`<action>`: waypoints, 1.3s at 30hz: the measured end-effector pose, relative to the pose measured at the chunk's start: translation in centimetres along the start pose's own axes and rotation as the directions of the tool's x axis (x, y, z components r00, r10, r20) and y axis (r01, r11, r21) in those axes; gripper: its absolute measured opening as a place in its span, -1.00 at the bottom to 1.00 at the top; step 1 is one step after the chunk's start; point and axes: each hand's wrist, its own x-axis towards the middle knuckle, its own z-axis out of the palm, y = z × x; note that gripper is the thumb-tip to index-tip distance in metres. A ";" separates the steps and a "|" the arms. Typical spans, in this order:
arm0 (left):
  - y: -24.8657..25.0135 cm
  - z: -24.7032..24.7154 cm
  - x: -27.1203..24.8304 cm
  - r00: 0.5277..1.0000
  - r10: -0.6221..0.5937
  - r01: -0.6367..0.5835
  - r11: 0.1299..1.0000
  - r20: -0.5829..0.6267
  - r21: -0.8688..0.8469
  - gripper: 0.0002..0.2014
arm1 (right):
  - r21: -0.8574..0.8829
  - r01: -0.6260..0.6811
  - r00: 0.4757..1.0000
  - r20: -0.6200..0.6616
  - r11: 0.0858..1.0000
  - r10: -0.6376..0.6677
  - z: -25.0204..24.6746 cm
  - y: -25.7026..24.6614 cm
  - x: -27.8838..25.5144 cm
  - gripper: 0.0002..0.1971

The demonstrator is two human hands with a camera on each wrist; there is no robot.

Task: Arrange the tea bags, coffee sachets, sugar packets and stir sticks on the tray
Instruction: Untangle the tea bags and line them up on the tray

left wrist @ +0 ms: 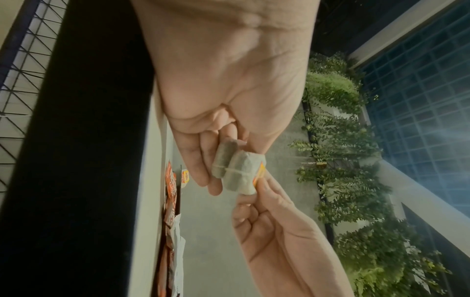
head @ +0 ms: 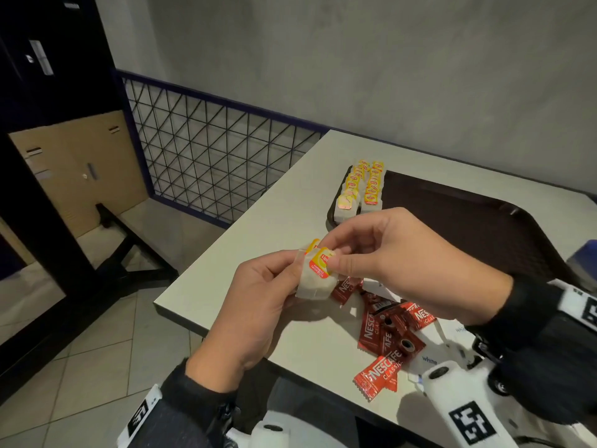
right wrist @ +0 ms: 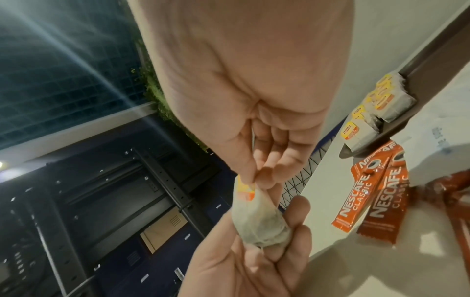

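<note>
Now separate carefully: left hand (head: 255, 305) gripping small white paper tea bags (head: 315, 281), right hand (head: 400, 263) pinching yellow-red paper tag (head: 319, 265) of top bag. Held just before dark brown plastic tray (head: 484, 227). Lift one bag only, then add beside yellow-tagged tea-bag rows (head: 361, 189) at tray's left end, tag up.

Both hands (head: 258, 305) (head: 397, 263) raised together, fingers pinching.

tea bags (head: 361, 189) on tray (head: 468, 221) far-left, coffee sachets (head: 387, 331) before tray
</note>
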 end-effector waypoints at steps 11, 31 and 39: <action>-0.1 0.0 -0.3 0.999 0.022 -0.024 0.999 0.048 0.039 -0.72 | -0.302 0.046 0.974 -0.198 0.952 -0.110 1.3 0.8 0.7 -0.76; -0.6 -0.5 -0.2 0.999 0.033 -0.031 0.995 -0.022 0.090 -0.76 | -0.229 -0.343 0.931 -0.212 0.911 0.297 -8.4 2.1 7.0 -0.95; -0.7 -0.6 -0.2 0.995 0.096 -0.100 0.988 0.036 0.122 -0.78 | -0.163 -0.551 0.831 -0.199 0.819 0.519 -9.1 5.3 11.4 -0.76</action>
